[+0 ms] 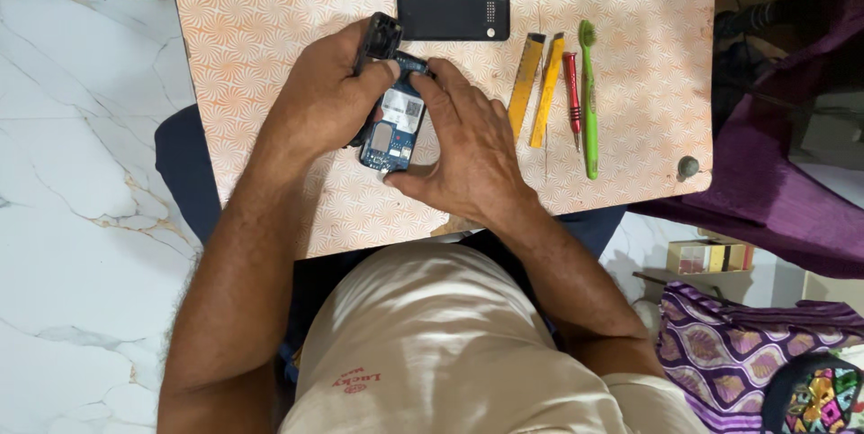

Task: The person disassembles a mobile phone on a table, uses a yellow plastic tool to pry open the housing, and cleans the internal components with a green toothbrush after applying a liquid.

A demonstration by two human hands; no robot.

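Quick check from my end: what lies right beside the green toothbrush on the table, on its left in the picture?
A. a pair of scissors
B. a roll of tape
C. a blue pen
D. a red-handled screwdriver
D: the red-handled screwdriver lies alongside the green toothbrush, with two yellow strips further left; no scissors, tape or pen show there.

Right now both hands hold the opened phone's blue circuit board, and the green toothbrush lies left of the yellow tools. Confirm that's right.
Not quite. The head view shows the green toothbrush lying right of the yellow tools, beyond the red screwdriver. The rest stands: left hand and right hand both hold the blue circuit board.
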